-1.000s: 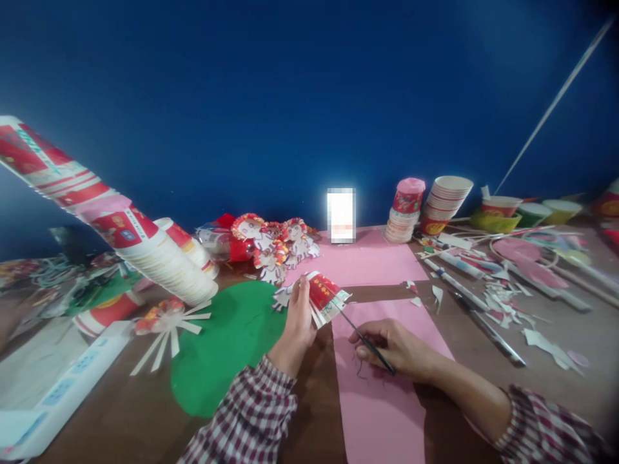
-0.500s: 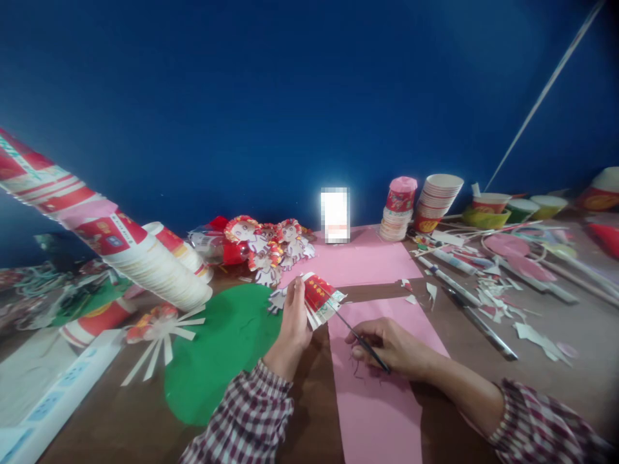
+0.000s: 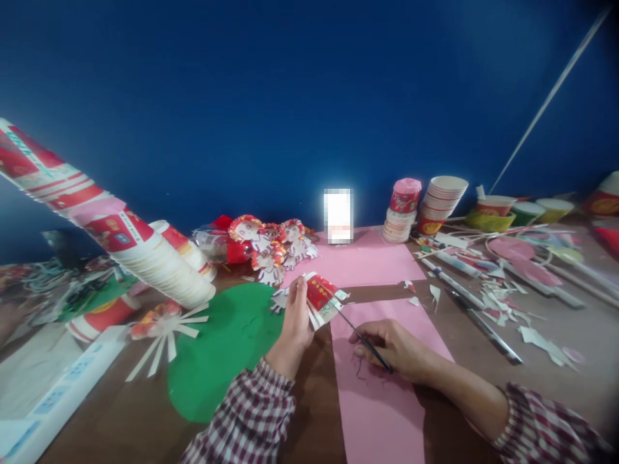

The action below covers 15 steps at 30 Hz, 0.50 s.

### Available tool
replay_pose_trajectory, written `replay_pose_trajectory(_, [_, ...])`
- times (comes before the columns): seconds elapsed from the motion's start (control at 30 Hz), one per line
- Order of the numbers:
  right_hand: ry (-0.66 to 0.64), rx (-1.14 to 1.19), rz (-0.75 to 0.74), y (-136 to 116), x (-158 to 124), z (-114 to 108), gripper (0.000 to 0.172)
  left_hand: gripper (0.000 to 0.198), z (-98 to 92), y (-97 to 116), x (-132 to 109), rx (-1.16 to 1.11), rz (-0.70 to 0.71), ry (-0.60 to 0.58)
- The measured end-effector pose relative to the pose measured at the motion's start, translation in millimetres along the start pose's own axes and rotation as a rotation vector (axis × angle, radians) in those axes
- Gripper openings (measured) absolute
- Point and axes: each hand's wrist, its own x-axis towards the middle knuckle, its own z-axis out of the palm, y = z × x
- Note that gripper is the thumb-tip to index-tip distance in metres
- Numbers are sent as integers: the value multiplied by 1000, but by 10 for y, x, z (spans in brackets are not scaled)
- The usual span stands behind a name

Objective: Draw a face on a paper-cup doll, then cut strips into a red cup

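My left hand (image 3: pixel 296 322) grips a red and white paper cup piece (image 3: pixel 323 293) by its left side, above the brown table. In my right hand (image 3: pixel 394 348) is a thin dark tool (image 3: pixel 365 341), held between thumb and fingers. Its far end reaches the red and white piece; whether it is scissors or a knife I cannot make out. Under the right hand lies a pink sheet (image 3: pixel 377 419). A green rounded sheet (image 3: pixel 217 361) lies left of my left hand.
Paper cutout figures (image 3: pixel 271 248) sit behind my left hand. A long cup stack (image 3: pixel 159 264) leans at the left, near a cut cup with strips (image 3: pixel 162 328). Cup stacks (image 3: pixel 442 203), pens (image 3: pixel 454 283) and paper scraps (image 3: pixel 503 303) are at the right.
The whole view has shifted slightly, so most things appear a little further right. Both hands keep their holds. At the far left edge, a blurred hand-like shape has come into view.
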Motion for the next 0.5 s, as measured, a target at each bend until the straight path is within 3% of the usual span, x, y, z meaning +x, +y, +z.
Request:
replay_pose_trajectory(0.23, [13,-16,-15,-19,-1,13,33,35,13,19,-11,-40,-18,28])
replay_pose_trajectory(0.5, [-4,-11,-30,19,15,0,33,32,58,11,-58,20,9,-34])
